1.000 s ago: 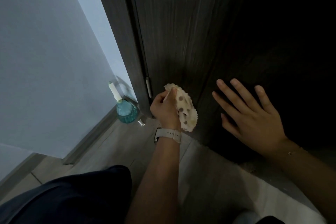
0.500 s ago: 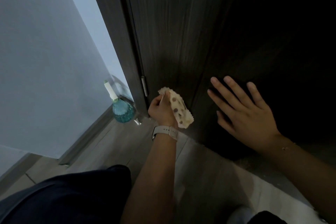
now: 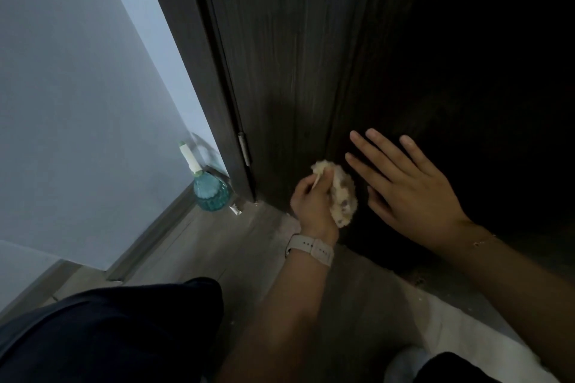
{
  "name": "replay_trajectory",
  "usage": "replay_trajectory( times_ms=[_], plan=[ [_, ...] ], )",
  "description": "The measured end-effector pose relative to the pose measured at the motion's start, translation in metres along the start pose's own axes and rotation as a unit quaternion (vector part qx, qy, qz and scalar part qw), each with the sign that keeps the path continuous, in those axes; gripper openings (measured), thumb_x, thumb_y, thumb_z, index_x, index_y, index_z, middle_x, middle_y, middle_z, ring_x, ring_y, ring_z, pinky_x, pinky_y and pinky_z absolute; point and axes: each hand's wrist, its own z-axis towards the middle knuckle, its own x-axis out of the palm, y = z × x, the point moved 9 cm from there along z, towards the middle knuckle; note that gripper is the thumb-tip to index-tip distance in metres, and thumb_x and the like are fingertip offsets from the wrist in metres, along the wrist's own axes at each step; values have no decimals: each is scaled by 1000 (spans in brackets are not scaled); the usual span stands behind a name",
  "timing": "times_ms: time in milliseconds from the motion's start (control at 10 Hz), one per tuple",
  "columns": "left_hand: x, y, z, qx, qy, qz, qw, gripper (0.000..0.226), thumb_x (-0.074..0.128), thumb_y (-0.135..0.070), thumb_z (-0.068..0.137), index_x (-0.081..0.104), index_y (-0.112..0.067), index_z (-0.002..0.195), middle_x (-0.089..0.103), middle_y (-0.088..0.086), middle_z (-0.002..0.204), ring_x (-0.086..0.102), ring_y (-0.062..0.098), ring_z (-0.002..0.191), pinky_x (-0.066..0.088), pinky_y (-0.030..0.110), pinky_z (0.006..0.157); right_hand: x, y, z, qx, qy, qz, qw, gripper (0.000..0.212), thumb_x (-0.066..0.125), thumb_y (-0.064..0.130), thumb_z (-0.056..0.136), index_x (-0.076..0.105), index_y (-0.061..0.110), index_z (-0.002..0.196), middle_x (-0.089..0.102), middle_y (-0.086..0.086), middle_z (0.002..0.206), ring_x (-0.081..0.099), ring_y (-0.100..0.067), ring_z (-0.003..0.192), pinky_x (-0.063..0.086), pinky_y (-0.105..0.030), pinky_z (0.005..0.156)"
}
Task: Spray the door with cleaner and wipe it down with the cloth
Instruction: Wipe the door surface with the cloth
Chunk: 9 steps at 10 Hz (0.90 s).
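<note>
The dark door (image 3: 295, 71) fills the upper middle, and a still darker panel (image 3: 466, 87) meets it at 3 o'clock. The pale wall (image 3: 62, 87) stands at 9 o'clock and the floor (image 3: 217, 242) runs below. The right hand (image 3: 413, 193) lies flat on the panel with its fingers spread, seemingly as a brace. The left hand (image 3: 311, 205), a watch (image 3: 311, 249) on its wrist, grips a bunched spotted cloth (image 3: 342, 196) against the door's lowest part, where door and panel meet. The right hand is just beside the cloth at 3 o'clock. A blue bottle (image 3: 211, 193) stands on the floor at 9 o'clock of the left hand, untouched, below the hinge (image 3: 244, 148). The wiping looks well along, down near the bottom edge. The dim light shows no streaks, so the cleaned area above cannot be judged. The strip toward the hinge and the very bottom seem left.
</note>
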Motion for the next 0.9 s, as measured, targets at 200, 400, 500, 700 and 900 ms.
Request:
replay_trajectory(
  times_ms=[200,400,500,700,900],
  plan=[
    [70,-107,-33,157,68,-59,983,16,75,-8,81,63,-1,88,66,34,98,65,49,95,54,57,89,-19,-13,-20,42,-56,52,996,67,45,28,90,27,17,154,11,-8,163,5,-23,151,1,-40,123],
    [91,-128,-47,162,103,-102,976,3,69,-5,87,66,-3,86,68,21,89,69,33,81,58,51,83,-21,-38,-47,38,-37,-1,999,65,43,27,92,27,12,153,12,-11,163,7,-24,151,2,-38,123],
    [68,-111,-35,167,40,-70,983,8,70,-10,87,65,-4,86,65,19,91,65,28,83,57,48,84,-21,-38,-45,35,-31,-9,999,63,43,27,93,29,12,153,11,-10,163,6,-24,152,3,-38,123],
    [-15,-3,17,4,-96,-18,995,7,73,-20,86,69,-15,88,69,15,111,64,32,109,49,55,99,-1,-34,-62,40,4,-60,997,69,42,28,91,23,12,155,1,-8,165,-2,-23,152,-4,-39,122],
    [-49,-25,5,202,-270,353,873,36,30,-27,106,67,-32,104,47,-26,52,50,-20,77,25,-12,82,4,-36,-66,22,25,-97,995,71,40,28,90,18,11,156,-2,-10,165,-5,-24,152,-9,-39,122]
  ],
)
